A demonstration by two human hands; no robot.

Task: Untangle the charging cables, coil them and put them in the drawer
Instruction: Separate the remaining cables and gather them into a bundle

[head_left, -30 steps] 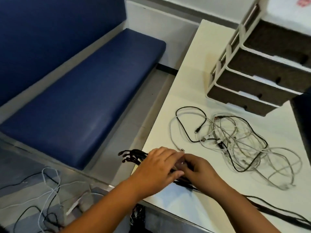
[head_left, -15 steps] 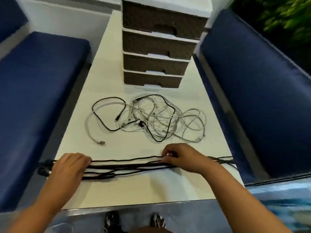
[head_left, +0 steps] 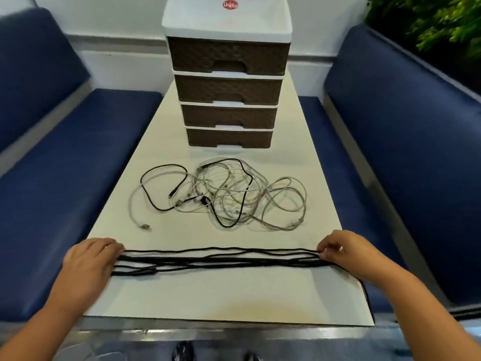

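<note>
Several black cables (head_left: pixel 221 259) lie stretched in a straight bundle across the near part of the white table (head_left: pixel 229 298). My left hand (head_left: pixel 89 261) lies over the bundle's left end at the table's left edge, fingers curved onto the strands. My right hand (head_left: pixel 346 250) pinches the strands at the right end near the right edge. Behind the bundle sits a tangle of white and black charging cables (head_left: pixel 229 196). A white drawer unit (head_left: pixel 227 74) with several brown drawers, all closed, stands at the table's far end.
Blue padded benches (head_left: pixel 78 183) flank the table on both sides, the right bench (head_left: pixel 406 162) with its backrest. A black cable end hangs off the table's near right corner. Green foliage shows at the top right.
The view swung from the left side to face the table squarely. My hands, together one second ago, slid apart along the black cables, the right hand reaching the right end.
</note>
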